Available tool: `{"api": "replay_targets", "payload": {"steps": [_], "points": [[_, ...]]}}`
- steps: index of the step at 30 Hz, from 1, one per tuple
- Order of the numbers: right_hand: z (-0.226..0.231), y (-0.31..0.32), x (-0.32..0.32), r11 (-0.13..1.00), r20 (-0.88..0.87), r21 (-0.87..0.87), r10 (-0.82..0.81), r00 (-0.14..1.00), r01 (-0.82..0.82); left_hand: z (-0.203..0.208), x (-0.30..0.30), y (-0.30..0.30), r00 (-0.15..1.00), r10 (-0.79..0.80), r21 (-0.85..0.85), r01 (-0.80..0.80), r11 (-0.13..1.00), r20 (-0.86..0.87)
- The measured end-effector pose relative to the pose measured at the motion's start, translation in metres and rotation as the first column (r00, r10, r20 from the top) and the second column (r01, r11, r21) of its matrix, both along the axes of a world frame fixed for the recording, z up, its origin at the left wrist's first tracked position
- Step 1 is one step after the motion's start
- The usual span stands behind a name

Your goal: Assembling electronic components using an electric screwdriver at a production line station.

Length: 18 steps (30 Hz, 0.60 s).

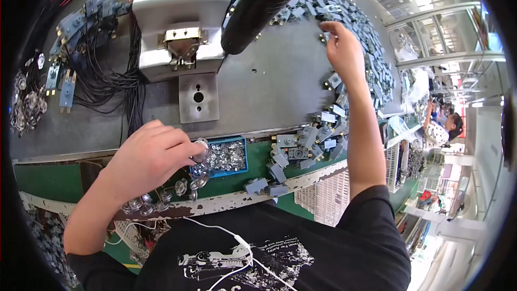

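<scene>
My left hand [153,153] pinches a round, shiny metal disc [201,151] between thumb and fingers, beside a blue tray [246,155] full of small metal parts. More such discs [181,186] with thin leads lie below that hand, along the front edge of the bench. Further right and away from me, my right hand [344,51] curls thumb and forefinger around a small grey switch [325,37] with brass terminals, partly hidden by the fingers. It is at the edge of a large heap of grey switches [350,13].
A metal press fixture [183,8] stands at the back, with a holed steel plate [198,97] in front. A thick black tube [264,8] slants overhead. Wired switches [67,89] and black cables [107,78] lie at left. Loose switches [309,137] sit near the front edge. Another person [439,129] is far right.
</scene>
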State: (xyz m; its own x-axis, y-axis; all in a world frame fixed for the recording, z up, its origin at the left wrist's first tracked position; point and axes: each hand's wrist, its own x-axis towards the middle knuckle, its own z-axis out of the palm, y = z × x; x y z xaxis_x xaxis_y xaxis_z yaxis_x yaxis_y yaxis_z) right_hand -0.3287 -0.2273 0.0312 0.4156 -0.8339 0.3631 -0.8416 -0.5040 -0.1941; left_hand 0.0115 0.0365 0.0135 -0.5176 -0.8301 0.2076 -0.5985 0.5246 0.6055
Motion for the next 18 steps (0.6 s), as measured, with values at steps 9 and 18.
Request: {"api": "replay_targets", "payload": {"steps": [9, 18], "points": [[-0.021, -0.037, -0.031, 0.990, -0.188, -0.102, 0.073, 0.979, -0.094, 0.003, -0.008, -0.001, 0.993, 0.056, -0.008, -0.055, 0.998, 0.102], [-0.039, 0.150, 0.127, 0.786, 0.392, 0.018, 0.563, 0.727, -0.618, 0.006, -0.007, -0.004, 0.982, 0.015, -0.014, -0.013, 1.000, 0.190]]}}
